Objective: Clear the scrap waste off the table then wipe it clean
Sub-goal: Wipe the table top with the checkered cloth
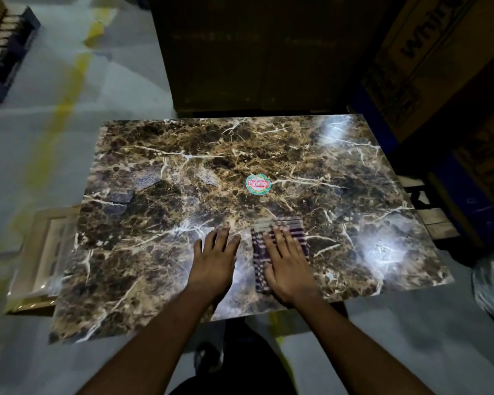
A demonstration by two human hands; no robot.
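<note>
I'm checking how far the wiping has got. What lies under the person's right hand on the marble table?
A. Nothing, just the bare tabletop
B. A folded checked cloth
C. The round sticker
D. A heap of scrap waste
B: the right hand lies flat with straight fingers on a folded checked cloth, while the left hand rests on the bare table and the round sticker sits apart, farther from the person.

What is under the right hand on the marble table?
Under the right hand lies a folded checked cloth, flat on the marble table. The hand covers the cloth's middle; the table beneath the cloth cannot be seen.
</note>
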